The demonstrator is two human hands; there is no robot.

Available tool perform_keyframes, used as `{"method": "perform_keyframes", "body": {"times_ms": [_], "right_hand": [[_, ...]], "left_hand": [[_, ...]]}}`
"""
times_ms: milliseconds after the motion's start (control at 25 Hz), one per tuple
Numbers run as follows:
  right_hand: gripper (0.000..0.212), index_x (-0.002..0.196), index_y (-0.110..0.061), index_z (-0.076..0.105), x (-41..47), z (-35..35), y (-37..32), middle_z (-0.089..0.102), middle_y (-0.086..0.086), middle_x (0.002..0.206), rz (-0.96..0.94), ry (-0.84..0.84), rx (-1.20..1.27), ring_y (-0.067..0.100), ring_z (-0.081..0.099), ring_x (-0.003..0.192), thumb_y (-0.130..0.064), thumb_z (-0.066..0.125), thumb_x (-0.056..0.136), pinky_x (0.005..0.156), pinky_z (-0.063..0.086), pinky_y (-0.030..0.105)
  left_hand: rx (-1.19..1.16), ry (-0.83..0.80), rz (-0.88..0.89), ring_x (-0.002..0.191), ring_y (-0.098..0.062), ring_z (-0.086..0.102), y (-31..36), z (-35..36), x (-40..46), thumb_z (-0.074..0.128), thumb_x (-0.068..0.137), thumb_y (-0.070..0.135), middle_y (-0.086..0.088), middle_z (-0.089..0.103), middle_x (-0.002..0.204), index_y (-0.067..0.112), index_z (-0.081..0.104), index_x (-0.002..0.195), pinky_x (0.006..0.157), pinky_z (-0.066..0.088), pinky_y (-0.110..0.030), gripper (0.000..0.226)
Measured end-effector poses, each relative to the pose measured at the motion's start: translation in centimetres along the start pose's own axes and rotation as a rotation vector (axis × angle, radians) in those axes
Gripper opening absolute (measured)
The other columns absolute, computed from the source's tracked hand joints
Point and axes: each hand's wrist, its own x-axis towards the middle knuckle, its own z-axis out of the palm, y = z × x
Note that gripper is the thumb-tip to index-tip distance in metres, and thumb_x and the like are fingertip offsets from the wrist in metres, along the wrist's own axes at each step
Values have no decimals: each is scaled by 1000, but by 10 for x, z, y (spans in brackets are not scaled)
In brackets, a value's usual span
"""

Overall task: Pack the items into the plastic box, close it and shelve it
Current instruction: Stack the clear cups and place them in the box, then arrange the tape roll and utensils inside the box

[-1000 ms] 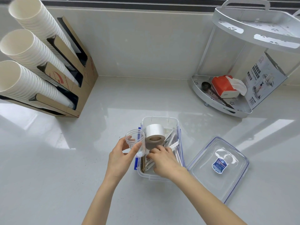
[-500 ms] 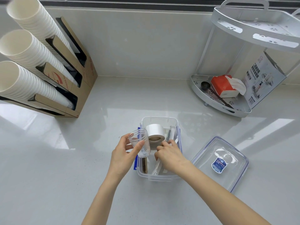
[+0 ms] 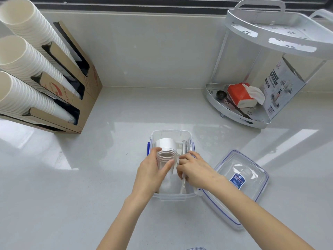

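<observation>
A clear plastic box with blue side latches stands open on the counter in front of me. Inside it a white tape roll stands at the far left, and thin white packets lean along the right side. My left hand grips a stack of clear plastic cups lowered into the box's left half. My right hand pinches the white packets and holds them against the right wall. The box's lid lies upside down on the counter to the right.
A cardboard dispenser with three stacks of white paper cups fills the back left. A white two-tier corner shelf at the back right holds a red tissue pack, a dark scoop and a printed box.
My left hand moved the clear cups from beside the box's left rim down into the box. My right hand slid the packets from the middle over to the right wall.
</observation>
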Motion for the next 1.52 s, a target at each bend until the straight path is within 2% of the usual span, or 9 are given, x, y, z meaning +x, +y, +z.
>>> {"method": "perform_keyframes", "body": {"times_ms": [120, 280, 400, 560, 720, 1040, 1240, 1360, 1520], "right_hand": [[31, 101, -13, 63, -1, 0, 0, 58, 4, 120, 13, -7, 0, 19, 29, 135, 1, 46, 80, 116, 4, 38], [34, 108, -13, 61, -4, 3, 0, 56, 3, 126, 59, -43, 31, 13, 19, 141, 0, 44, 81, 116, -7, 46], [48, 127, -14, 47, -5, 5, 2, 48, 3, 136, 76, -84, 60, 13, 12, 144, -3, 47, 80, 114, -12, 52], [73, 143, -19, 22, -8, 9, 2, 38, 4, 145, 70, -152, 200, 13, 5, 144, -24, 57, 79, 111, -16, 55], [66, 139, -25, 31, -9, 12, 0, 42, -2, 144, 65, -132, 314, 12, 9, 144, -45, 53, 80, 110, -19, 54], [38, 131, -28, 46, -4, 10, -14, 56, -6, 131, 132, 2, 297, 13, 22, 141, -27, 42, 93, 109, -17, 59], [38, 131, -27, 47, 4, 12, -29, 57, -1, 128, 147, 43, 207, 18, 24, 140, -29, 38, 95, 109, -17, 60], [36, 126, -24, 52, 4, 7, -25, 57, -1, 128, 197, 134, 351, 15, 33, 134, -31, 38, 94, 113, -13, 54], [33, 125, -17, 51, 11, -5, -12, 56, 3, 122, 313, 343, 448, 17, 46, 122, -23, 43, 93, 117, 4, 41]], "left_hand": [[264, -15, 103, 98, -24, 58, -6, 15, -3, 51, 84, 47, 0, 57, 115, 15, 50, 110, 76, 40, -29, 41], [541, -39, 170, 107, -18, 52, -14, 20, -1, 44, 82, 56, 4, 61, 115, 20, 54, 110, 82, 28, -28, 47], [646, -70, 165, 112, -18, 45, -20, 21, -2, 44, 82, 57, 4, 61, 116, 21, 54, 115, 84, 23, -28, 50], [650, -91, 174, 118, -19, 38, -20, 25, -4, 44, 83, 54, 5, 58, 124, 19, 48, 122, 87, 19, -30, 53], [663, -101, 192, 124, -18, 31, -24, 25, -6, 44, 85, 50, 8, 46, 132, 24, 43, 126, 90, 18, -31, 49], [658, 20, 182, 122, -16, 33, -28, 17, -11, 42, 87, 46, 12, 53, 122, 29, 53, 115, 86, 10, -31, 34], [622, 39, 143, 131, -21, 21, -31, 16, -12, 46, 87, 37, 6, 34, 143, 26, 53, 113, 94, 7, -33, 29], [599, 23, 140, 136, -20, 12, -34, 17, -12, 44, 88, 38, 7, 24, 148, 27, 51, 115, 98, 2, -34, 30], [552, 31, 152, 136, -19, 14, -35, 15, -9, 47, 86, 39, 6, 27, 146, 26, 52, 114, 97, 0, -32, 32]]}}
